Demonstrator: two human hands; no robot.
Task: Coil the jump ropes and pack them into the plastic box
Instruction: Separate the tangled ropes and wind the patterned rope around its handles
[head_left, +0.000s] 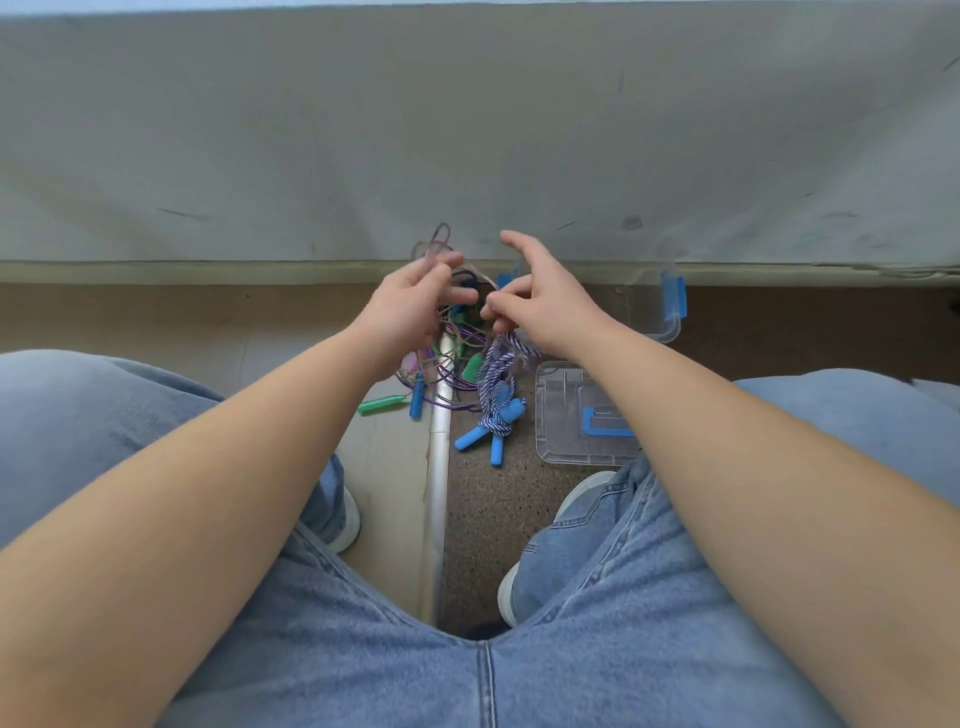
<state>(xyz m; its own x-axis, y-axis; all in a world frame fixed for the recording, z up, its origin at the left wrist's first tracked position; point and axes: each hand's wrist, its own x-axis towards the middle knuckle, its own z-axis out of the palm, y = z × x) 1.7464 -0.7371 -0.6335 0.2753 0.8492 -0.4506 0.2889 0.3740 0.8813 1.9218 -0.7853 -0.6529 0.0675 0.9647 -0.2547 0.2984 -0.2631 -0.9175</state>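
Note:
My left hand (410, 306) holds up a bunch of thin purple rope loops (434, 247) above the floor. My right hand (540, 296) pinches a strand of the same tangle beside it, index finger raised. Below the hands lies a tangle of purple cord (452, 387) with green handles (382, 404) and a small blue handle (417, 400). A coiled blue-and-white braided rope (496, 382) with blue handles (491, 434) rests on the speckled floor. The clear plastic box (657, 312) with a blue latch stands behind my right hand, partly hidden.
A clear lid (566, 410) with a blue latch lies flat on the floor by my right forearm. A metal floor strip (436, 493) runs between my feet. A grey cloth-covered surface (467, 130) fills the far side. My knees in jeans flank the ropes.

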